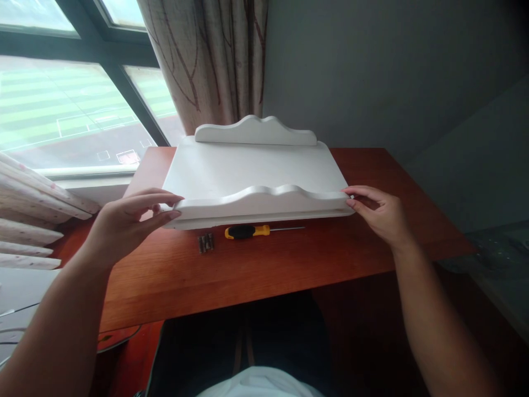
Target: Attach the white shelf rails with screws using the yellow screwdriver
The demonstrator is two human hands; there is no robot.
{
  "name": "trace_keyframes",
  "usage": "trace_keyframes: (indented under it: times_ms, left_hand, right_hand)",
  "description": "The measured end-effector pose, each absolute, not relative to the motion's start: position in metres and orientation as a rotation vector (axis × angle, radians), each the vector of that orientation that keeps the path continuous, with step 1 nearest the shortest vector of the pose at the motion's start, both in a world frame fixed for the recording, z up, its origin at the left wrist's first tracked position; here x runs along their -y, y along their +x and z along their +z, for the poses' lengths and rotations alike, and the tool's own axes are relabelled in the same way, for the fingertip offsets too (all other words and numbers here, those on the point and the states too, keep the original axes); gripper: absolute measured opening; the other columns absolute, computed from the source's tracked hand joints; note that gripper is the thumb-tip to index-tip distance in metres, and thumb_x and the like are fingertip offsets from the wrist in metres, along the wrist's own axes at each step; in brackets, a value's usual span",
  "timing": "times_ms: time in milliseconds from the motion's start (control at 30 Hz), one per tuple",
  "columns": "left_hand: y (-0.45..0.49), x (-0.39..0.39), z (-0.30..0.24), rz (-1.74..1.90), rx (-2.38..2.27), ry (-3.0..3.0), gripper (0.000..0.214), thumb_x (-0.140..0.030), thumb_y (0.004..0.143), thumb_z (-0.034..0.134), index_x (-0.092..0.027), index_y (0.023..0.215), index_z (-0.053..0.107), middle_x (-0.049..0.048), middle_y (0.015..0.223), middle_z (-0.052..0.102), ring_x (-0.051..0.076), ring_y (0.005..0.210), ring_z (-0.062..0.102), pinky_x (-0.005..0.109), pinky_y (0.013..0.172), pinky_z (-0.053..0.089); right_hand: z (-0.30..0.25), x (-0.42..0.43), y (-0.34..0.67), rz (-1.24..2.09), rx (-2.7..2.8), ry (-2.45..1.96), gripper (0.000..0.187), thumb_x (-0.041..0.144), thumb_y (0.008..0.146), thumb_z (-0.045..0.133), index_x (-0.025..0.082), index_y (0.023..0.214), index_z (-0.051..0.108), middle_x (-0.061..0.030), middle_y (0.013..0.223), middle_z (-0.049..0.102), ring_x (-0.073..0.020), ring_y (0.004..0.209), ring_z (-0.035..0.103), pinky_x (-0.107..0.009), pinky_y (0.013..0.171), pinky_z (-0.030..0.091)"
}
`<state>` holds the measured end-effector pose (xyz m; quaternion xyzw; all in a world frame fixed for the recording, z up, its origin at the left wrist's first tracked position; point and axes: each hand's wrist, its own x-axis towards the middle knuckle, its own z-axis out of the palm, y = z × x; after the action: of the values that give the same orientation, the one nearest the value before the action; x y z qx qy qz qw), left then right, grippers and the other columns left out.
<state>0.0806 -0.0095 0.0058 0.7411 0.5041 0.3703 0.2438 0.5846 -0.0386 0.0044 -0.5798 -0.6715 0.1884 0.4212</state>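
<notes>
A white board (260, 168) lies on the reddish-brown table. Along its far edge stands a wavy-topped white panel (256, 132). A second wavy white panel (264, 203) runs along the near edge. My left hand (128, 220) pinches this near panel's left end between thumb and fingers. At its right end, my right hand (378, 212) grips it the same way. Just in front of the board lies a yellow and black screwdriver (247, 232), its shaft pointing right. Several small metal screws (205, 243) are grouped left of the screwdriver.
The wooden table (231, 281) has its near edge close to my lap. A window (61, 110) and a patterned curtain (210, 60) stand behind on the left. Cables (19, 331) show at the lower left. A grey wall (372, 71) rises behind the table.
</notes>
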Motion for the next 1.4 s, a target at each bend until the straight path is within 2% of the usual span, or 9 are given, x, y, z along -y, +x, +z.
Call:
trace_keyframes:
  times_ms: [533, 867, 1100, 1400]
  left_hand:
    - [0.0812, 0.0102, 0.0032, 1.041, -1.371, 2.015, 0.021, -0.030, 0.083, 0.075, -0.025, 0.104, 0.075, 0.0019, 0.104, 0.069, 0.012, 0.079, 0.056, 0.027, 0.067, 0.045]
    - [0.0807, 0.0091, 0.0046, 1.047, -1.354, 2.046, 0.020, -0.029, 0.082, 0.076, -0.027, 0.102, 0.076, 0.0005, 0.101, 0.070, 0.012, 0.080, 0.058, 0.026, 0.066, 0.044]
    - [0.0817, 0.0088, 0.0045, 1.058, -1.352, 2.037, 0.021, -0.028, 0.083, 0.076, -0.026, 0.103, 0.076, 0.0019, 0.102, 0.071, 0.014, 0.082, 0.060, 0.028, 0.066, 0.045]
    - [0.0831, 0.0086, 0.0023, 1.109, -1.320, 2.090, 0.022, -0.025, 0.084, 0.075, -0.028, 0.105, 0.076, 0.0008, 0.101, 0.070, 0.013, 0.082, 0.060, 0.028, 0.068, 0.046]
  right_hand:
    - [0.0057, 0.0318, 0.5885, 0.455, 1.691, -1.427, 0.021, 0.034, 0.084, 0.074, 0.028, 0.104, 0.077, -0.0023, 0.111, 0.073, -0.0206, 0.099, 0.069, -0.035, 0.089, 0.059]
    - [0.0072, 0.0393, 0.5830, 0.382, 1.732, -1.441, 0.022, 0.034, 0.085, 0.072, 0.027, 0.105, 0.076, -0.0034, 0.112, 0.073, -0.0227, 0.102, 0.069, -0.038, 0.090, 0.059]
    - [0.0053, 0.0346, 0.5857, 0.394, 1.730, -1.442, 0.023, 0.036, 0.085, 0.071, 0.025, 0.104, 0.076, -0.0050, 0.112, 0.074, -0.0241, 0.103, 0.069, -0.041, 0.091, 0.060]
    - [0.0032, 0.0325, 0.5882, 0.489, 1.674, -1.382, 0.022, 0.034, 0.083, 0.075, 0.026, 0.104, 0.076, -0.0037, 0.111, 0.073, -0.0220, 0.102, 0.069, -0.038, 0.092, 0.059]
